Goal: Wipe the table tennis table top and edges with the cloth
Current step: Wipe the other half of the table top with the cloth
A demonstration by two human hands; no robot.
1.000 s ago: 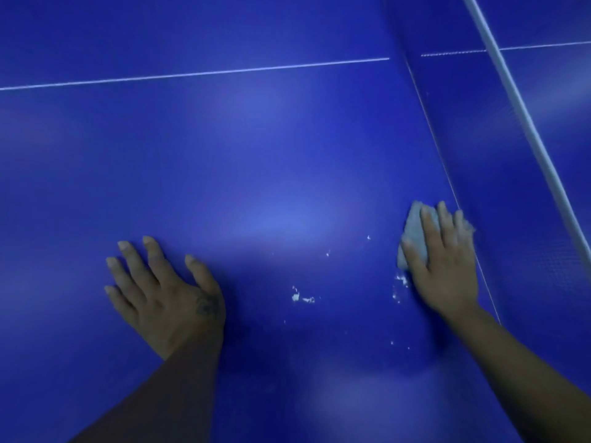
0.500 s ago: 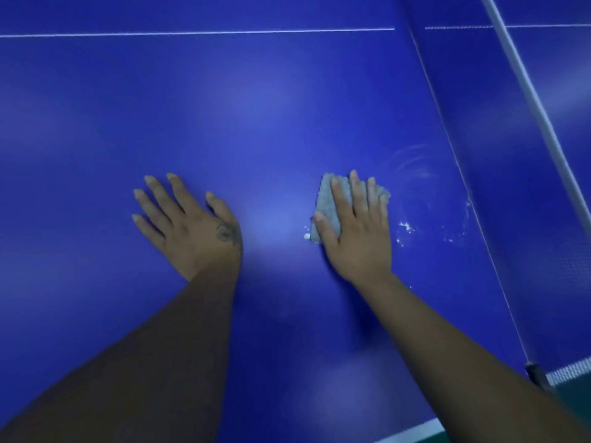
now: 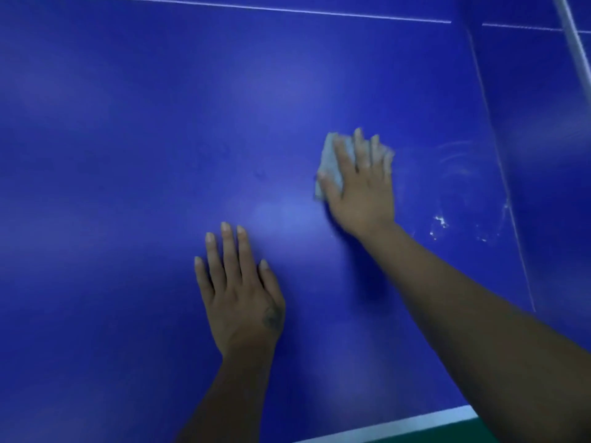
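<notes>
Blue table top [image 3: 128, 155] — smeared, white edge line [image 3: 399, 424]

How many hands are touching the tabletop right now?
2. The left hand lies flat on the bare table, near centre. The right hand is farther up and to the right, pressing the cloth onto the surface. None hidden.

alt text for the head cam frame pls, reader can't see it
The right hand presses a pale cloth flat on the blue table tennis table, while the left hand rests open on the top nearer the person. To the right of the cloth lie white specks and wipe streaks.
</notes>
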